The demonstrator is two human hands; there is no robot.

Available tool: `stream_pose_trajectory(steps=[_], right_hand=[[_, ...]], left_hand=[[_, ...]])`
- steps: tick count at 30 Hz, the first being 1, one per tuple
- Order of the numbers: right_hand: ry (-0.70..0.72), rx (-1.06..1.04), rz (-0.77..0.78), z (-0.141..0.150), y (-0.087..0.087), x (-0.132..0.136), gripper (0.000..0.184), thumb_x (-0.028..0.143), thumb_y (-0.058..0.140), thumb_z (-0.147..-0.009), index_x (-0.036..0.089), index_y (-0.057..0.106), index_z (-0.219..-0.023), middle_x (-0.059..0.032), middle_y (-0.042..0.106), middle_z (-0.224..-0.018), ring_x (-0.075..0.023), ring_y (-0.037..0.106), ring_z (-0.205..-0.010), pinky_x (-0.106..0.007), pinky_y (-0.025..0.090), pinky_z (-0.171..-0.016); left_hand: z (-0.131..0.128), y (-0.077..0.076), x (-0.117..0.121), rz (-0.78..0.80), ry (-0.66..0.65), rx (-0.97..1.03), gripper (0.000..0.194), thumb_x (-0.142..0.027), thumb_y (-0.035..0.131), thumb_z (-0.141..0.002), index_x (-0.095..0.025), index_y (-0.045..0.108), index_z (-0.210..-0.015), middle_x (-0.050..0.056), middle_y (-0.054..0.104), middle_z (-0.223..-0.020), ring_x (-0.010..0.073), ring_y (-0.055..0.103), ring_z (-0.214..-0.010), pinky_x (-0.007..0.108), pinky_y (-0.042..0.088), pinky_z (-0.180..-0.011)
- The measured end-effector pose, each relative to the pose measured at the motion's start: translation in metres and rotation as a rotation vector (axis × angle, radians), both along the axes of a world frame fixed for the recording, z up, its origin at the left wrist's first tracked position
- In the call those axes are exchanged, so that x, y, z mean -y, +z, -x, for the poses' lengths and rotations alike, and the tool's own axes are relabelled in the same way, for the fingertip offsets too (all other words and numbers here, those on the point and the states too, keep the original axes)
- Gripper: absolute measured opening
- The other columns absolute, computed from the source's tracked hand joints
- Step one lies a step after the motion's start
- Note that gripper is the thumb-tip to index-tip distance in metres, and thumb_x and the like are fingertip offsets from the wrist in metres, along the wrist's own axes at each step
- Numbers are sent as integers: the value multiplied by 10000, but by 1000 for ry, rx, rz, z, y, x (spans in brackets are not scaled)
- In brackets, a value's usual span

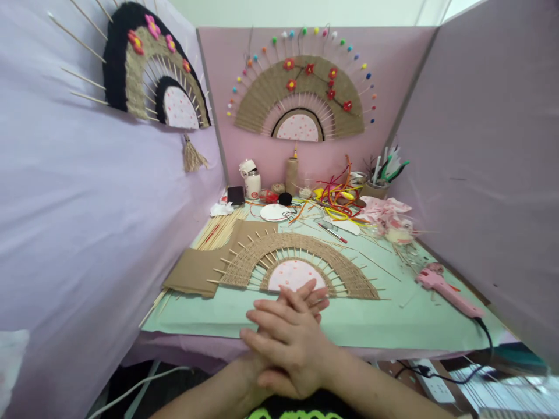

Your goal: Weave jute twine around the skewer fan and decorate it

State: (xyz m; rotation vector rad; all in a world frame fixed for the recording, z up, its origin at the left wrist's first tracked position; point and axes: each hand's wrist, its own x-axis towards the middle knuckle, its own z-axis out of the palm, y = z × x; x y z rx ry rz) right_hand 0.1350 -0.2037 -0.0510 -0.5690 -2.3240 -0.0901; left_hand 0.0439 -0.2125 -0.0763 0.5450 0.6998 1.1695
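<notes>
My right hand [290, 343] lies across the back of my left hand [315, 298], in front of the table's near edge. Its fingers are stretched and slightly apart, pointing left. Beneath it, my left hand is mostly covered; its fingers stick out to the upper right, spread, with nothing in them. Just beyond them a half-round fan [345, 263] of woven twine on thin sticks lies flat. The fan has a white, pink-dotted half-circle [292, 273] at its centre, and my left fingertips overlap that in view; whether they touch, I cannot tell.
A pink glue gun [452, 294] lies at right, its cord running off the edge. Brown cardboard [192, 270] and sticks [222, 230] are at left. A pen [332, 234], pipe cleaners [345, 198] and a white bottle [252, 181] lie farther back. Finished fans [257, 107] hang on the walls.
</notes>
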Motion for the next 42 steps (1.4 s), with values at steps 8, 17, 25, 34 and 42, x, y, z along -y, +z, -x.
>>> stream_pose_trajectory(steps=[8, 17, 25, 34, 42], right_hand=[[-480, -201, 114, -63, -9, -68, 322, 279, 326, -905, 196, 615, -1020, -54, 681, -997, -207, 568, -1054, -503, 149, -1099], [-577, -115, 366, -89, -22, -78, 362, 370, 536, -831, 186, 558, -1142, -104, 619, -1126, -242, 535, -1070, -411, 402, -930], [-357, 221, 554, -72, -15, -82, 823, 535, 677, -662, 245, 362, -1366, -113, 325, -1441, -307, 271, -1315, -488, 227, -1052], [-339, 436, 723, -57, 5, -103, 947, 474, 742, -544, 251, 343, -1374, -104, 387, -1388, -340, 400, -1194, -479, 282, -1000], [-299, 436, 736, -59, 4, -107, 965, 413, 754, -534, 291, 315, -1385, -87, 399, -1344, -317, 399, -1159, -429, 331, -944]], left_hand=[[37, 30, 0, -198, -537, 116, 365, -302, 366, -924, -161, 603, -1164, 131, 620, -1164, 232, 544, -1134, 423, 397, -968], [44, 25, -37, -867, 37, -1001, 219, -215, 534, -845, -196, 652, -1029, 80, 659, -1072, 205, 573, -1051, 393, 412, -959], [47, -21, -50, -1283, 202, -1450, 268, -102, 495, -829, -202, 610, -1049, 75, 614, -1135, 210, 488, -1172, 494, 276, -1063], [44, -19, -50, -1247, 202, -1461, 311, -121, 487, -832, -195, 564, -1124, 81, 607, -1150, 212, 498, -1161, 464, 339, -1044], [46, -23, -50, -1211, 180, -1431, 351, -127, 474, -844, -196, 529, -1184, 101, 584, -1183, 224, 477, -1184, 443, 410, -993]])
